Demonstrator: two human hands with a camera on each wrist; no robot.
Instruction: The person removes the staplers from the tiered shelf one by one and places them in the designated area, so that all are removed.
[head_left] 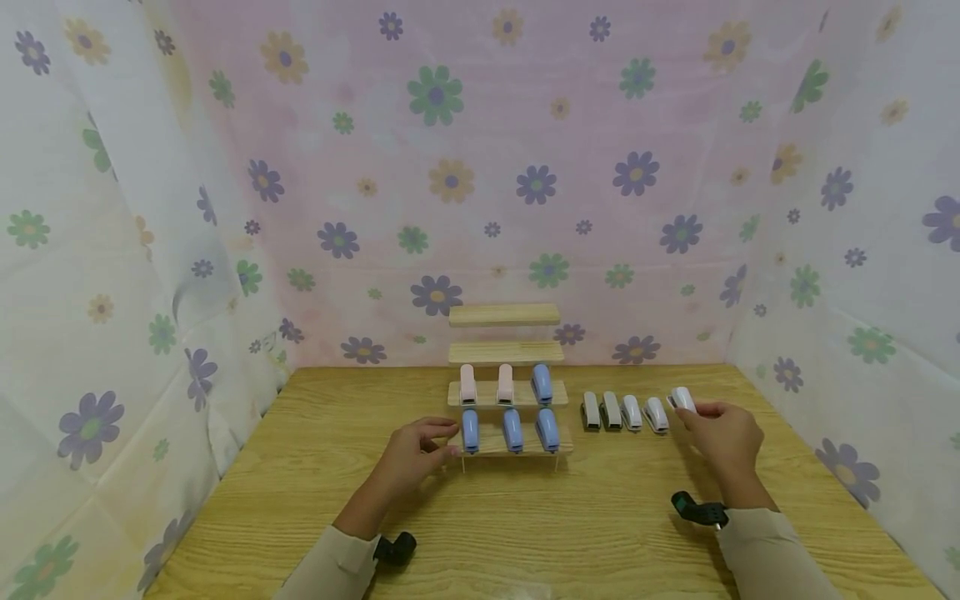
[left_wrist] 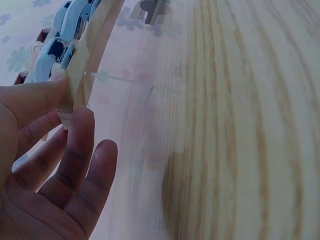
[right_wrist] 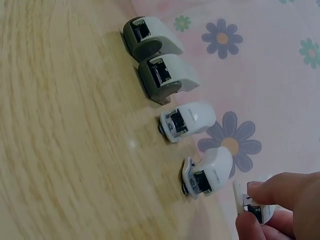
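My right hand [head_left: 723,437] pinches a white mini stapler [head_left: 682,400] between thumb and fingers, at the right end of a row of staplers. My left hand [head_left: 414,454] grips the left end of a tiered wooden rack [head_left: 491,439]; in the left wrist view its thumb lies on the lowest shelf [left_wrist: 75,92] with fingers below. Three blue staplers [head_left: 512,429] stand on that shelf. One tier up are two pink staplers [head_left: 505,384] and a blue stapler [head_left: 542,384]. Beside the rack stand two white-and-grey staplers [right_wrist: 167,75] and two white staplers [right_wrist: 212,170].
The rack's upper shelves [head_left: 505,315] bear nothing. A wooden table [head_left: 570,533] lies under everything, with flowered cloth [head_left: 495,150] behind and at both sides. Black wrist mounts [head_left: 697,508] stick out from both sleeves.
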